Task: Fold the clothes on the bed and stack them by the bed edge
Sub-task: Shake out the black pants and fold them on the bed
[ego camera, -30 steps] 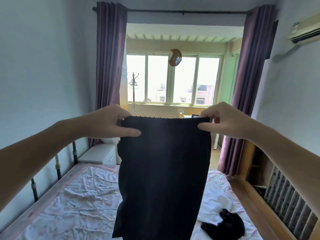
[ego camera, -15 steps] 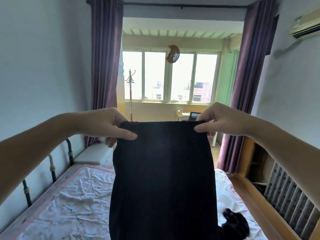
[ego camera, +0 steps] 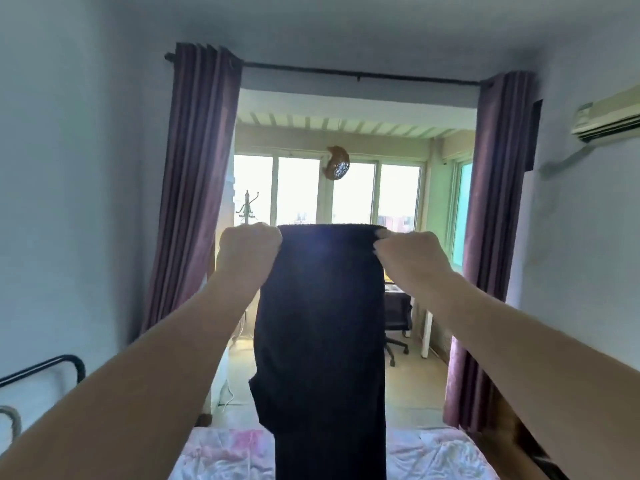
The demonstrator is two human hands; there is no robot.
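Rumpled pale bed sheet [ego camera: 221, 455] below dark knit trousers [ego camera: 325, 341], waistband clamped in both hands: left [ego camera: 250, 247], right [ego camera: 408, 252].

Both arms reach toward twelve o'clock: left hand [ego camera: 250, 244] and right hand [ego camera: 408, 252] grip the black trousers' [ego camera: 322, 341] waistband, legs hanging over the bed [ego camera: 225, 455].

Hands: left hand [ego camera: 247, 245] and right hand [ego camera: 410, 254] now raised higher and stretched farther out, closer together on the waistband.
Black trousers [ego camera: 323, 341]: lifted; they hang narrower than a second ago.
Bed [ego camera: 221, 455]: only a strip now shows below.
Small dark garment on the sheet: gone from sight.
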